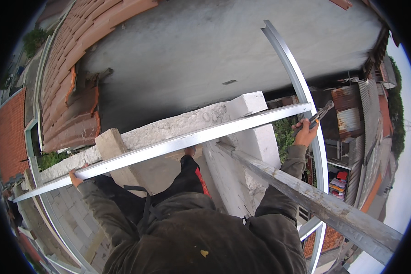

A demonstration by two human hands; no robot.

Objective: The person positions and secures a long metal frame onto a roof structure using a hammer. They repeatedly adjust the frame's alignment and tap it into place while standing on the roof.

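Observation:
A long silvery metal channel (187, 139) runs across in front of me, from the lower left up to the right. My left hand (77, 177) is closed round its lower edge near the left end. At its right end it meets a second metal channel (322, 153), which curves down the right side through the fisheye. Beside that joint my right hand (306, 132) grips what look like pliers (323, 112), with orange on the handle and the metal head pointing up to the right. The jaws' exact state is too small to tell.
Below me are a rough white masonry wall (173, 123) and a wooden post (112, 141). A weathered beam (315, 201) slants toward the lower right. Roof tiles (77, 55) lie at upper left, a grey wall (242, 50) ahead, and rusty metal sheets (347, 109) at right.

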